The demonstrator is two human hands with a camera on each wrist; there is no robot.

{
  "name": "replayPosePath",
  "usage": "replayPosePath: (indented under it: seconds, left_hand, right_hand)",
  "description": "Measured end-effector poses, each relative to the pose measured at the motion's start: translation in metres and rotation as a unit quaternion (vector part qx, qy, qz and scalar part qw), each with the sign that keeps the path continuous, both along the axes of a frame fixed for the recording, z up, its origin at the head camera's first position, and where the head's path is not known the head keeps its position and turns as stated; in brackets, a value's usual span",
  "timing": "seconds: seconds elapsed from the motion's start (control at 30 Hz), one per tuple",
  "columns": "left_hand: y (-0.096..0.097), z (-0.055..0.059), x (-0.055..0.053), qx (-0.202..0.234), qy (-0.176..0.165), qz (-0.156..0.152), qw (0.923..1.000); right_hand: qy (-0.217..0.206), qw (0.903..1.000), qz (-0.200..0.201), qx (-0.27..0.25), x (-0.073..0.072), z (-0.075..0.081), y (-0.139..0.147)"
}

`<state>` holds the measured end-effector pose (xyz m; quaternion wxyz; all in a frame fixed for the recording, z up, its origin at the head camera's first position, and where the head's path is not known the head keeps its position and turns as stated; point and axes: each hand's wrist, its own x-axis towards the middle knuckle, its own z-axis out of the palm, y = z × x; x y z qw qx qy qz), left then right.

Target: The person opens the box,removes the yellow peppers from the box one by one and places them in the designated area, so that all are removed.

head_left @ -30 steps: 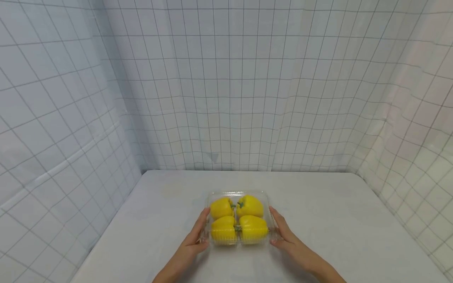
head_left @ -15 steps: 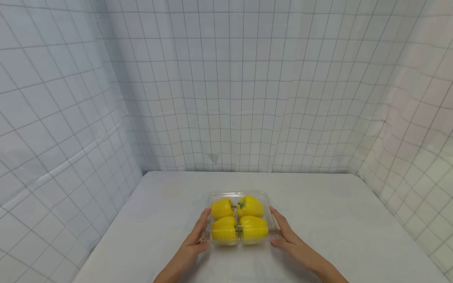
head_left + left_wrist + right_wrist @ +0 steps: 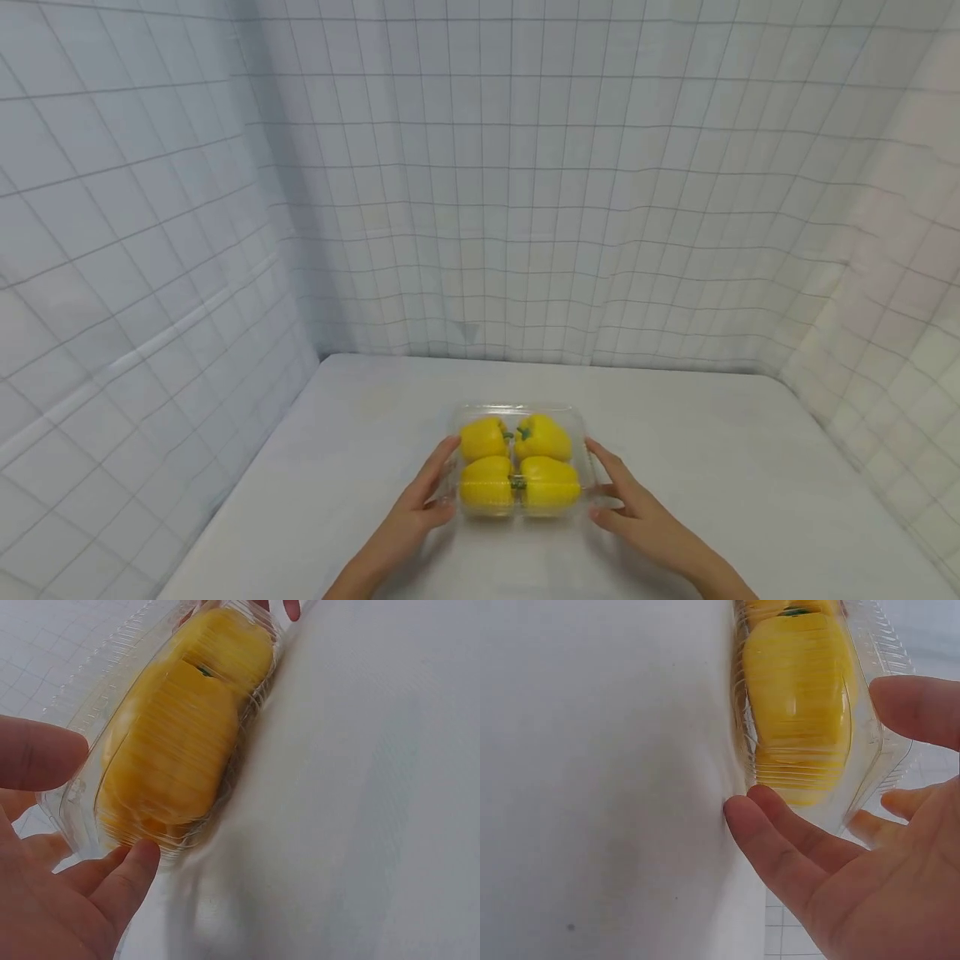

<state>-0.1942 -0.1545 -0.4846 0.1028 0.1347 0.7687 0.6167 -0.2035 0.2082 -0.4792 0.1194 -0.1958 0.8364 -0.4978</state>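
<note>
A clear plastic clamshell box [image 3: 517, 408] lies on the table between my two hands, with several yellow bell peppers [image 3: 550, 483] inside in two rows. Green stems point toward the box's middle. My left hand [image 3: 405, 523] is at the box's left side, fingers loosely spread. In the left wrist view, its thumb [image 3: 45, 754] overlaps the lid edge and fingertips lie close to the ribbed base. My right hand [image 3: 651, 525] mirrors it on the right side. Its fingers [image 3: 765, 832] are spread and relaxed beside the lower corner, with the thumb by the rim in the right wrist view.
The white table [image 3: 360, 450] extends around the box on all sides. White curtains with a dark grid [image 3: 495, 208] enclose it at the back, left and right.
Both hands have loosened, their fingers and thumbs spreading a little away from the box's sides. The head view has shifted slightly, so the table and box appear farther right.
</note>
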Motion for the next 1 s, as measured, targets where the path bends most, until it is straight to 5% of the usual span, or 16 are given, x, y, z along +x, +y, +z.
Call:
replayPosePath:
  seconds: [0.37, 1.0]
  left_hand:
    - [0.001, 0.008, -0.004, -0.06, 0.006, 0.013, 0.9981]
    - [-0.01, 0.026, -0.007, -0.139, 0.085, -0.026, 0.9863]
  right_hand:
    - [0.002, 0.9997, -0.004, 0.023, -0.002, 0.006, 0.004]
    - [0.039, 0.9976, 0.011, 0.057, -0.003, 0.023, 0.006]
